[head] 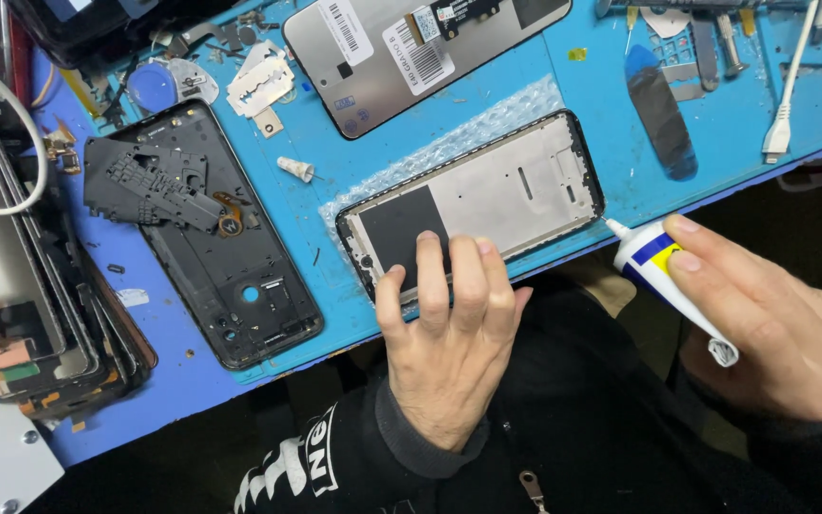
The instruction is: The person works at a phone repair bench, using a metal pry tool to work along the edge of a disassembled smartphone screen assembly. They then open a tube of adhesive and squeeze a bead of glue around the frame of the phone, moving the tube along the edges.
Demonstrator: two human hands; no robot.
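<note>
While aslant, glue tube (652,257) nozzle up-left

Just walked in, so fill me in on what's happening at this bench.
A person is working on a phone frame that lies on bubble wrap on a blue repair mat. The left hand presses flat on the frame's near end. The right hand holds a small glue tube, its nozzle tip at the frame's right corner. A black back housing and a replacement screen lie nearby, untouched.
</note>
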